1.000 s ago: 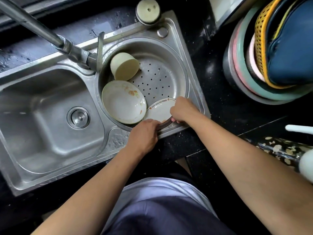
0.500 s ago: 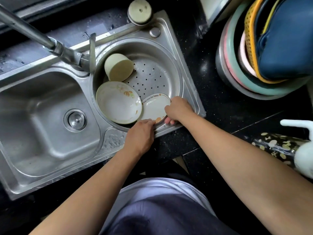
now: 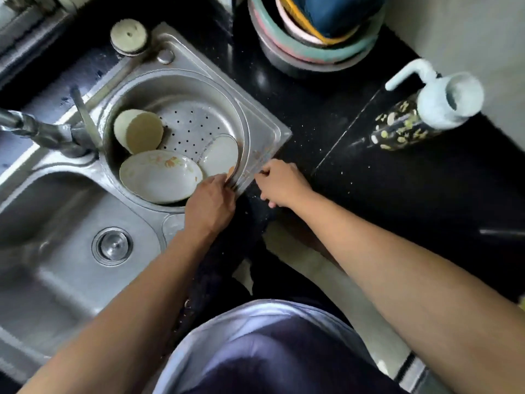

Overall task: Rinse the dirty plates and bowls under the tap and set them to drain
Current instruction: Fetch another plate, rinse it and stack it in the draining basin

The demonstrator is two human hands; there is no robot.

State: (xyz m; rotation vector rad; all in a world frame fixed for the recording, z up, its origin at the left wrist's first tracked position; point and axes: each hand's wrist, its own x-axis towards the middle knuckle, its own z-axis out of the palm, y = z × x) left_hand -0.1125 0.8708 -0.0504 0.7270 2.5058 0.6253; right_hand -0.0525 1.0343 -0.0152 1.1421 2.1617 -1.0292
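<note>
Left hand (image 3: 209, 204) grips the near edge of the small lettered plate (image 3: 220, 156), tilted against the round drain basin's wall (image 3: 244, 132) at four o'clock, beside the floral bowl (image 3: 159, 177). Right hand (image 3: 279, 183), fingers curled and holding nothing, rests on the sink's rim (image 3: 272, 143).

Small plate (image 3: 220, 155), centre of frame, leaning on the inner right wall of the round strainer basin (image 3: 244, 118): a curved line of dark lettering runs along its left rim. Blurred by motion; no word can be made out. No other text, label, brand or number is readable anywhere in the frame.
</note>
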